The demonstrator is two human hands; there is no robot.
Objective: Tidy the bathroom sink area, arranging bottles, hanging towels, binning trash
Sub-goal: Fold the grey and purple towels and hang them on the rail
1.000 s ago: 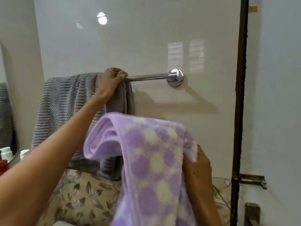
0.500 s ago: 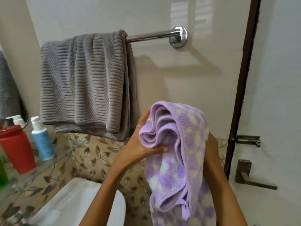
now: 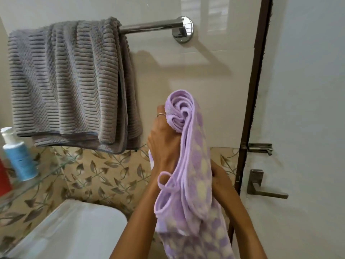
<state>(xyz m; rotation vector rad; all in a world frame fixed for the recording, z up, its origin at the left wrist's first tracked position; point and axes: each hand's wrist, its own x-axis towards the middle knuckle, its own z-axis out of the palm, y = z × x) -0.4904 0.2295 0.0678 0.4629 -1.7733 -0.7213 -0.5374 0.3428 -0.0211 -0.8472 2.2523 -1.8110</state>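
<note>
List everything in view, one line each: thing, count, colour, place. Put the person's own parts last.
Grey towel: 1, grey ribbed, draped over the rail's left part.
Rail: 1, chrome, on the wall, right end bare.
Purple towel: 1, lilac with pale spots, bunched in both hands below the rail.
Blue bottle: 1, blue with white cap, on the glass shelf.
Red container: 1, red, left edge, mostly cut off.
Glass shelf: 1, clear, lower left.
Basin: 1, white, bottom left.
Door: 1, white with dark frame, right.
Door handle: 1, grey metal, on the door.
Latch: 1, metal, above the handle.
Left hand: gripping the towel's upper part.
Right hand: gripping it lower down.
</note>
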